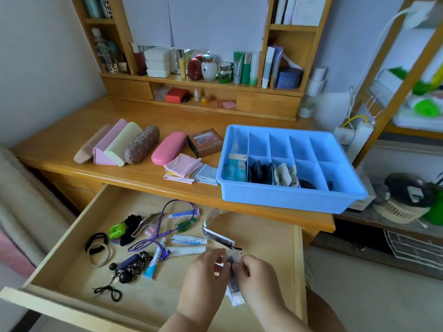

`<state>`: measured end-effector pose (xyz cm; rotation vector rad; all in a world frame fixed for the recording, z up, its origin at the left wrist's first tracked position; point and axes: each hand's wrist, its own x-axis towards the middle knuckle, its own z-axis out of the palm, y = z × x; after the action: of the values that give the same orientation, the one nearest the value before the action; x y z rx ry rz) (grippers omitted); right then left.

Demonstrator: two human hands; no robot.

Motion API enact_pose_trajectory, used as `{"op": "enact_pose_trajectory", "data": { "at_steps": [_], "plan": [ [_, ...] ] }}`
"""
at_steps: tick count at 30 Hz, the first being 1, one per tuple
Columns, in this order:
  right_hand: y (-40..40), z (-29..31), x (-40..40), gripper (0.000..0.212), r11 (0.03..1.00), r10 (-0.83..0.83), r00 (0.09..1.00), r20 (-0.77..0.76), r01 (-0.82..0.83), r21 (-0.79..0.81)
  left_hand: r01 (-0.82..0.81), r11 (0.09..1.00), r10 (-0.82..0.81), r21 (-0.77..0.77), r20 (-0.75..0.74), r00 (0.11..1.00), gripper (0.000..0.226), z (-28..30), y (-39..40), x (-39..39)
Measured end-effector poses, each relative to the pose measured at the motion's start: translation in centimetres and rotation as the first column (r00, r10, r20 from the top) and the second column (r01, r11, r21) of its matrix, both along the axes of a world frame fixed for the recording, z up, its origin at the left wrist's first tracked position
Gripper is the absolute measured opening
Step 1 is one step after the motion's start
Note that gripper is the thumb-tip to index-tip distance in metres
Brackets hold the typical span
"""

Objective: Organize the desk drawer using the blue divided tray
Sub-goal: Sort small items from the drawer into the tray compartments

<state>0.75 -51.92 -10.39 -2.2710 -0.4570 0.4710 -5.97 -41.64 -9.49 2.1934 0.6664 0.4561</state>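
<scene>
Now we pinch the small packet [233, 279] between both hands, left hand [206, 276] and right hand [257, 276]; we should carry it flat into a free compartment of the blue divided tray [287, 197].

Left of the fingers [217, 263], tubes [189, 240], a purple cord [165, 226] and hair ties [98, 248] crowd the drawer [296, 259] floor. Just beyond them lies a foil strip [217, 233]. Bare wood stretches to their right. Further beyond, the blue divided tray [287, 200] has open back compartments.
</scene>
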Motion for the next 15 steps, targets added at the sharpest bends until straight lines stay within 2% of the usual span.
{"op": "enact_pose_trajectory", "data": {
  "at_steps": [3, 7, 9, 10, 12, 15],
  "plan": [
    [-0.2, 1.1, 0.0, 0.034, 0.951, -0.105, 0.951, -0.292, 0.182, 0.249, 0.107, 0.994, -0.104, -0.022, 0.112, 0.988, 0.025, 0.8, -1.7, 0.0],
    [-1.3, 2.5, 0.6, 0.027, 0.875, -0.068, 0.904, -0.423, 0.258, 0.41, 0.173, 0.984, -0.177, 0.039, 0.171, 0.969, 0.037, 1.6, -2.3, 0.2],
    [-2.0, 3.1, 1.2, 0.02, 0.829, -0.055, 0.853, -0.52, 0.329, 0.452, 0.166, 0.985, -0.15, -0.052, 0.231, 0.961, 0.047, 2.0, -2.4, 0.4],
    [-2.4, 3.2, 1.8, 0.019, 0.814, -0.06, 0.84, -0.539, 0.354, 0.46, 0.155, 0.977, -0.116, -0.144, 0.249, 0.961, 0.054, 2.3, -2.4, 0.4],
    [-3.4, 3.6, 3.1, 0.019, 0.83, -0.092, 0.874, -0.478, 0.332, 0.447, 0.081, 0.956, -0.004, -0.282, 0.262, 0.965, 0.059, 2.4, -2.2, 0.4],
    [-5.0, 6.0, 6.0, 0.02, 0.864, -0.152, 0.943, -0.295, 0.272, 0.424, -0.028, 0.94, 0.107, -0.339, 0.216, 0.97, 0.054, 0.7, -0.3, 0.5]
  ]
}}
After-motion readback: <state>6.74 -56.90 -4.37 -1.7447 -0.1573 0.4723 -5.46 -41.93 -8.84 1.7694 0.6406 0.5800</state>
